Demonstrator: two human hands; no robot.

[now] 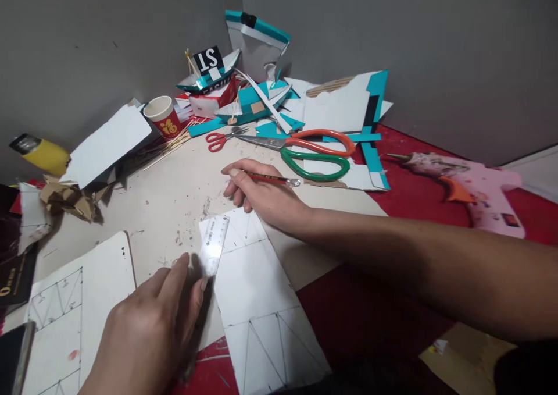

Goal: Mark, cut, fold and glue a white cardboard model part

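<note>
My right hand is closed around a slim red and dark pencil, its clear end pointing right. Its lower edge rests at the top of a long white card strip marked with ruled lines and zigzags. My left hand is at the left of the strip, thumb at the lower end of a clear plastic ruler, index finger beside it. The ruler overlaps the strip's upper left edge. How the other left fingers lie is hidden. A white sheet with similar drawn lines lies further left.
Beyond my right hand lie big scissors with orange and green handles, and small red scissors. A pink glue gun is at right. Paper cup, cardboard boats and scraps crowd the back; a phone sits lower left.
</note>
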